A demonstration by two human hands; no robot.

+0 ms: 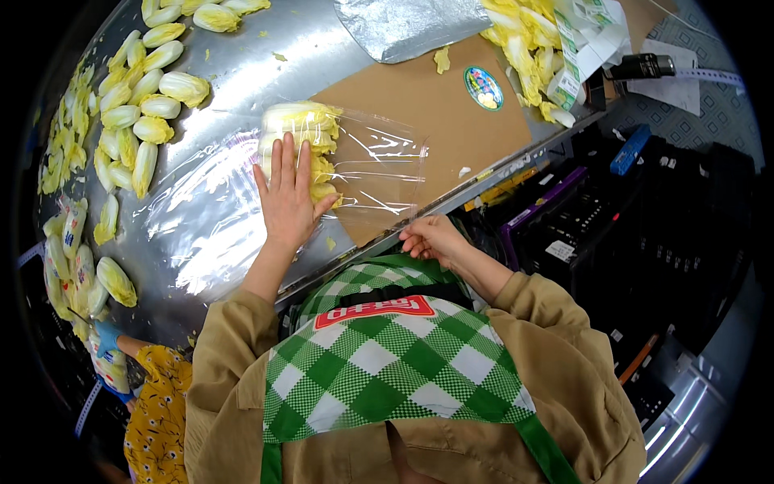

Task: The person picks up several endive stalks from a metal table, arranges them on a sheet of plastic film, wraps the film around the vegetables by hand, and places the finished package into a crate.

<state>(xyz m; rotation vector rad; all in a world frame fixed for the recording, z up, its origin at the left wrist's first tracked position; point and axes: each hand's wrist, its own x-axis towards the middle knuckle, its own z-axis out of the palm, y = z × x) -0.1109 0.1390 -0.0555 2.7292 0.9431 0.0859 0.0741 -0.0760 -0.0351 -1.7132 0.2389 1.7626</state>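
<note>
Several napa cabbages (pixel 298 123) lie side by side inside a clear plastic bag (pixel 375 165) on the metal table. My left hand (pixel 289 194) rests flat on them through the film, its fingers stretched and thumb apart. The bag's loose end spreads to the right over a brown cardboard sheet (pixel 403 105). At the near corner of that loose end, my right hand (pixel 435 239) has its fingers curled in a pinch on the film, beside the table's front edge. The fingertips partly hide the pinched spot.
Loose napa cabbages (pixel 133 105) cover the table's far left. Bagged cabbages (pixel 76 250) lie nearer, where a co-worker's blue-gloved hand (pixel 106 337) works. A silver sheet (pixel 403 28), yellow leaves (pixel 524 48) and a label roll (pixel 567 60) are at the back. Black crates (pixel 564 218) stand right.
</note>
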